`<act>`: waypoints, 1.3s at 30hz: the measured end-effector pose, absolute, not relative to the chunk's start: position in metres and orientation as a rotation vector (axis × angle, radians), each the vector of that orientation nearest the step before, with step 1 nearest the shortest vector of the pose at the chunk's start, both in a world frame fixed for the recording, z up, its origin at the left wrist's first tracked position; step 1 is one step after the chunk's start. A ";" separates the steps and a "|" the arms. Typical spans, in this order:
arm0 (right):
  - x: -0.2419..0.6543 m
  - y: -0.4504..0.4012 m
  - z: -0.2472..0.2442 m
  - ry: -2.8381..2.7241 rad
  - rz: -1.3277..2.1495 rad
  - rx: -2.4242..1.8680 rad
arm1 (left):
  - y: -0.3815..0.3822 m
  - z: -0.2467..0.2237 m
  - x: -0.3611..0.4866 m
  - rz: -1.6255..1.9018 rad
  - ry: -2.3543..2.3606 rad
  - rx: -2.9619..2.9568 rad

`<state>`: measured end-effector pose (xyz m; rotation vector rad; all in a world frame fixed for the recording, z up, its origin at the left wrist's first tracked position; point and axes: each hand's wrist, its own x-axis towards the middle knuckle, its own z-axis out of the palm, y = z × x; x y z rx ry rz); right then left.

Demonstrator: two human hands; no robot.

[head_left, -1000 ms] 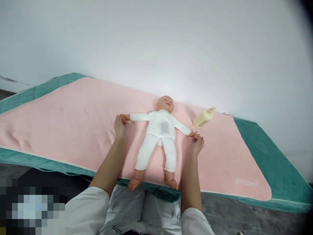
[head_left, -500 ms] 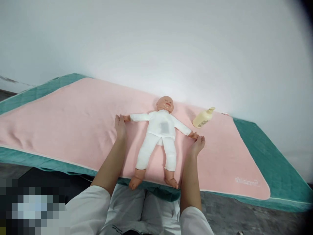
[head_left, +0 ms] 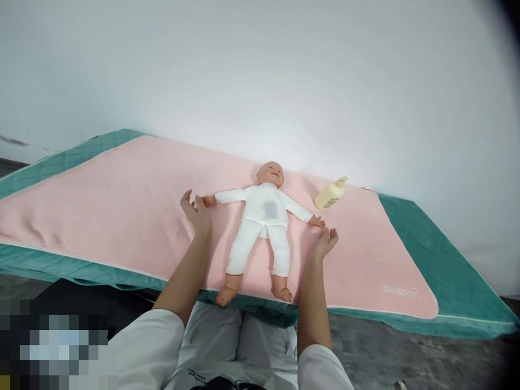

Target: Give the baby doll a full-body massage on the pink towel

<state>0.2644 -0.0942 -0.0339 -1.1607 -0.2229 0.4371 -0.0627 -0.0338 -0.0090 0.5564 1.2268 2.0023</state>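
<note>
A baby doll [head_left: 266, 206] in a white cloth suit lies on its back with both arms spread. A grey patch shows on its chest. My left hand [head_left: 196, 212] is beside the doll's hand on the left, its fingers apart and holding nothing. At the other side, my right hand [head_left: 325, 245] is just below the doll's other hand [head_left: 316, 221], with a gap between its loosely curled fingers. A pale yellow pump bottle [head_left: 330, 196] stands tilted in view, just beyond that doll hand.
A pink mat [head_left: 122, 200] with faint lettering at its near right corner lies over a green padded cover [head_left: 439, 244]. Behind rises a white wall [head_left: 260, 76]. The doll's feet reach the mat's near edge. A dark item [head_left: 81, 300] is at lower left, partly blurred out.
My left hand has let go of the doll's hand and spread its fingers. My right hand has loosened and dropped slightly away from the other doll hand. The view has shifted a little.
</note>
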 end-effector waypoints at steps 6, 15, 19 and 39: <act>0.262 -0.112 -0.048 -0.129 0.548 -1.123 | -0.061 -0.018 -0.054 1.986 1.289 0.318; 0.270 -0.124 -0.045 -0.042 1.154 -0.891 | -0.077 -0.023 -0.066 1.618 0.799 0.010; 0.280 -0.111 -0.035 0.017 1.264 -0.856 | -0.063 -0.018 -0.070 1.561 0.761 -0.026; 0.272 -0.077 -0.017 0.031 1.162 -0.976 | -0.014 -0.007 -0.046 1.599 0.997 -0.019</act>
